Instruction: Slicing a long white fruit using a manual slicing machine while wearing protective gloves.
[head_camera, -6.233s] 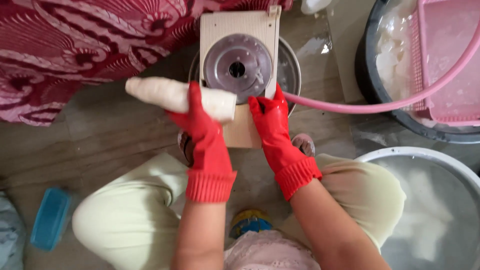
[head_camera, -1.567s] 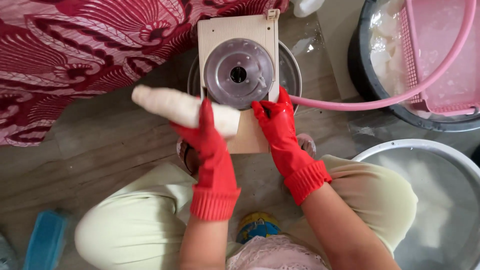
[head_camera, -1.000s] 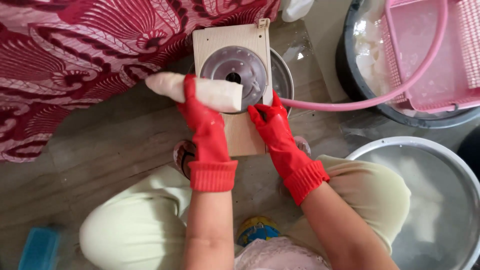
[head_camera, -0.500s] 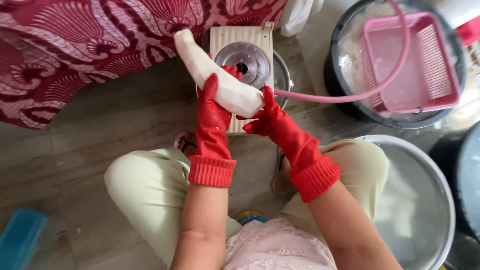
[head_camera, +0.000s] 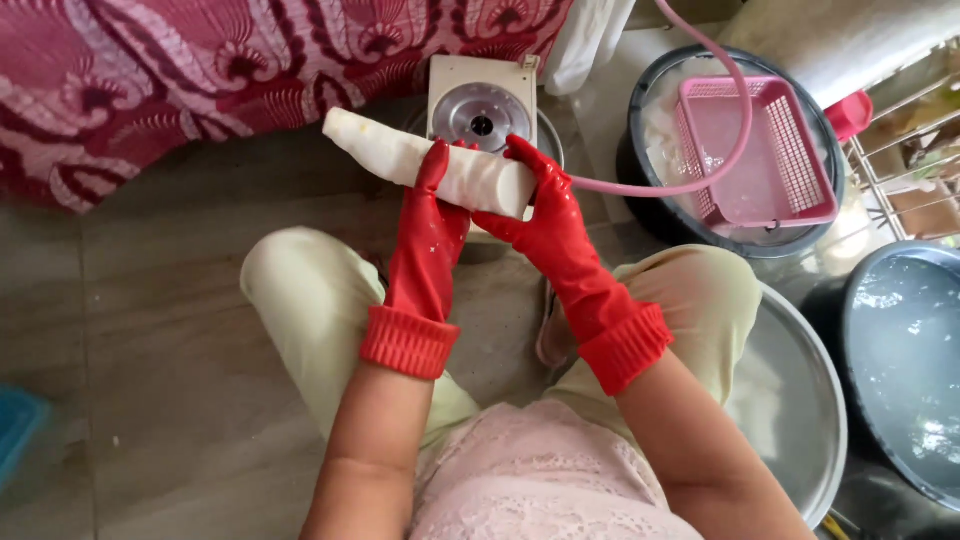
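Observation:
I wear red rubber gloves on both hands. My left hand (head_camera: 428, 235) grips the middle of a long peeled white root (head_camera: 385, 157), which lies slanted with its thin end up-left. My right hand (head_camera: 545, 218) cups the root's cut thick end from the right. Just behind the root stands a beige slicer board with a round metal blade disc (head_camera: 481, 113), resting over a metal pot (head_camera: 547, 140). My knees in pale trousers frame the hands below.
A black tub (head_camera: 650, 205) at the right holds water, white pieces and a pink basket (head_camera: 760, 150); a pink hose (head_camera: 690, 185) curves to it. A steel basin (head_camera: 815, 420) and dark water tub (head_camera: 900, 370) sit lower right. Red patterned cloth (head_camera: 150, 80) upper left.
I lifted the root off the slicer disc and my right hand left the board to take the root's thick end. The view shifted, showing more tubs on the right.

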